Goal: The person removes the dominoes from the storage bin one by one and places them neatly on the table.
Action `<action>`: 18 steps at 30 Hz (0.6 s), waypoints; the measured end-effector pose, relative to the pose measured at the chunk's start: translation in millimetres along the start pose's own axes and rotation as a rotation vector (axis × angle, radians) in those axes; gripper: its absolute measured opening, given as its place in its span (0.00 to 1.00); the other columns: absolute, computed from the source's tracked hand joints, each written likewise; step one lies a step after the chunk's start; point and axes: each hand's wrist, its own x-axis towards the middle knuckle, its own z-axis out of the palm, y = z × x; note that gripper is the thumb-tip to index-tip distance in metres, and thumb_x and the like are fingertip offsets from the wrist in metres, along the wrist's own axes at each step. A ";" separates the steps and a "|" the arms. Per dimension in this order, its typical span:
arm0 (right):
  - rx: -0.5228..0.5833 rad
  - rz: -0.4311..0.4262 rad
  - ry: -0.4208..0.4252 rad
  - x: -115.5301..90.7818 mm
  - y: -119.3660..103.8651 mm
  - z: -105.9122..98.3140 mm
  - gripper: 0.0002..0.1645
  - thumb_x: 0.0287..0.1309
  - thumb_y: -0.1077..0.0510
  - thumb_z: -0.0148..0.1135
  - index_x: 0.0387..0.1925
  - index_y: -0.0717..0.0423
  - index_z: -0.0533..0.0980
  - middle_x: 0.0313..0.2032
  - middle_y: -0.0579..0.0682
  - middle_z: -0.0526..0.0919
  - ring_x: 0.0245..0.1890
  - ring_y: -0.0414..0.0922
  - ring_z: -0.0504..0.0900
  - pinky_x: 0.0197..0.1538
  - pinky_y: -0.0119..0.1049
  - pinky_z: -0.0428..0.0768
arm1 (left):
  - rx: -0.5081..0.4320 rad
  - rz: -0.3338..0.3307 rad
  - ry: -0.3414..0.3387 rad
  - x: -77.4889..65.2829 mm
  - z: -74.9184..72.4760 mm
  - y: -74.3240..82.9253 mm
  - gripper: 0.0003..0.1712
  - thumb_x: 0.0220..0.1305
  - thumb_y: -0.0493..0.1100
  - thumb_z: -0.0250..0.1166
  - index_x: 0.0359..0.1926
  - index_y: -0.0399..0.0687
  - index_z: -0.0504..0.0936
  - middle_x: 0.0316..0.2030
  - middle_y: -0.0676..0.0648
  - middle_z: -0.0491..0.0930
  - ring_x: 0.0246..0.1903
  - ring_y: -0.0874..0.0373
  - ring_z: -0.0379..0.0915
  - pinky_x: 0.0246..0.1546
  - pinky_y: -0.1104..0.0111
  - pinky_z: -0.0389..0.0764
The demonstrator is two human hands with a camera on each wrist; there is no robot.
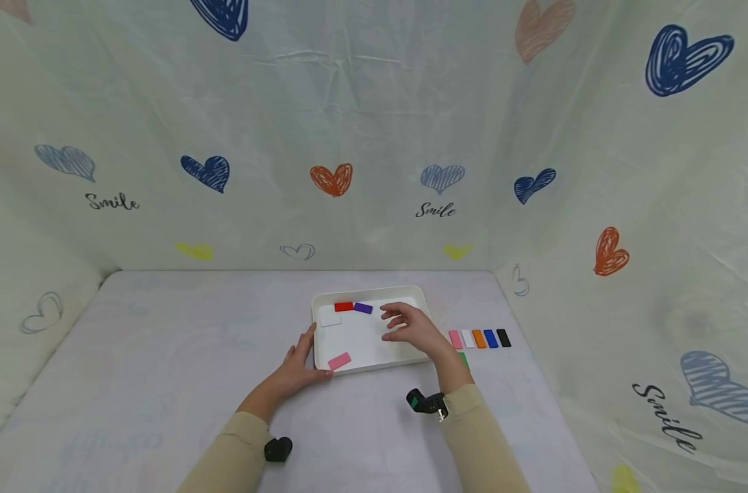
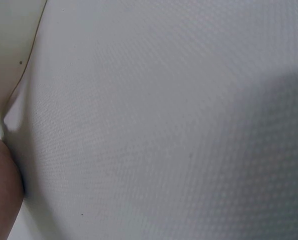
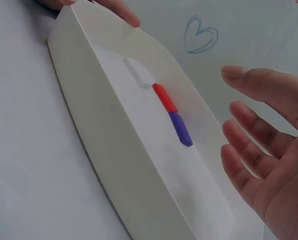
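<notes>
A white rectangular tray [image 1: 374,363] lies on the table with small flat blocks in it. A red block [image 1: 344,307] and a purple block [image 1: 363,308] sit end to end along its back wall. Beside them at the left is a white block [image 1: 331,320], and a pink block [image 1: 340,361] lies near the front left corner. My left hand [image 1: 295,373] rests against that corner, fingers along the left wall and thumb at the front rim. Above the tray's right half hovers my right hand [image 1: 414,329], fingers loosely bent and holding nothing.
Right of the tray stands a row of blocks: pink [image 1: 455,339], white [image 1: 468,339], orange [image 1: 479,339], blue [image 1: 490,339] and black [image 1: 503,338]. A green block [image 1: 463,359] is partly hidden by my right forearm. A heart-patterned curtain [image 1: 374,226] borders the table.
</notes>
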 end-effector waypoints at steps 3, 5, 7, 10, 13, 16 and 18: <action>-0.037 -0.006 -0.022 11.2 -4.3 1.9 0.34 0.52 0.70 0.70 0.62 0.65 0.70 0.54 0.65 0.76 0.50 0.56 0.78 0.47 0.38 0.82 | 0.003 -0.001 -0.001 -0.1 -0.7 -0.9 0.65 0.50 0.50 0.76 0.78 0.58 0.40 0.75 0.40 0.48 0.73 0.38 0.27 0.68 0.38 0.36; -0.061 0.008 -0.042 18.3 -9.4 3.4 0.35 0.52 0.70 0.70 0.62 0.65 0.70 0.55 0.66 0.76 0.52 0.59 0.77 0.50 0.42 0.81 | 0.004 0.003 -0.001 0.3 -1.1 -1.4 0.65 0.50 0.50 0.76 0.78 0.58 0.40 0.75 0.40 0.48 0.73 0.38 0.27 0.68 0.38 0.36; -0.087 0.010 -0.063 23.2 -16.7 4.7 0.35 0.53 0.69 0.70 0.63 0.64 0.70 0.56 0.65 0.75 0.54 0.60 0.75 0.52 0.43 0.81 | 0.005 0.006 -0.001 0.5 -1.7 -1.5 0.65 0.50 0.50 0.77 0.78 0.57 0.40 0.75 0.39 0.48 0.74 0.39 0.27 0.68 0.39 0.35; -0.131 0.031 -0.073 34.6 -18.5 7.4 0.34 0.53 0.66 0.70 0.63 0.60 0.71 0.57 0.61 0.76 0.56 0.57 0.74 0.54 0.44 0.79 | 0.003 0.015 -0.004 0.0 -2.7 -0.6 0.65 0.50 0.50 0.76 0.78 0.56 0.40 0.75 0.39 0.49 0.74 0.40 0.26 0.69 0.41 0.33; -0.166 0.051 -0.063 47.1 -11.0 9.0 0.33 0.53 0.64 0.72 0.61 0.53 0.74 0.57 0.52 0.77 0.57 0.51 0.74 0.56 0.42 0.78 | 0.000 0.033 -0.012 0.6 -3.1 0.3 0.65 0.51 0.49 0.76 0.78 0.54 0.40 0.74 0.38 0.49 0.74 0.41 0.27 0.70 0.44 0.32; -0.175 0.076 -0.061 55.7 -7.7 9.7 0.32 0.52 0.63 0.72 0.60 0.51 0.75 0.58 0.49 0.77 0.59 0.51 0.72 0.59 0.45 0.76 | -0.003 0.046 -0.016 1.4 -3.0 0.7 0.65 0.51 0.48 0.76 0.78 0.51 0.40 0.74 0.37 0.50 0.74 0.42 0.28 0.71 0.47 0.30; -0.177 0.089 -0.066 59.9 -5.3 10.2 0.32 0.51 0.63 0.73 0.60 0.50 0.75 0.58 0.49 0.76 0.60 0.50 0.72 0.60 0.46 0.75 | -0.003 0.046 -0.012 1.9 -2.4 0.5 0.65 0.50 0.48 0.76 0.78 0.51 0.40 0.74 0.36 0.50 0.74 0.41 0.29 0.71 0.47 0.30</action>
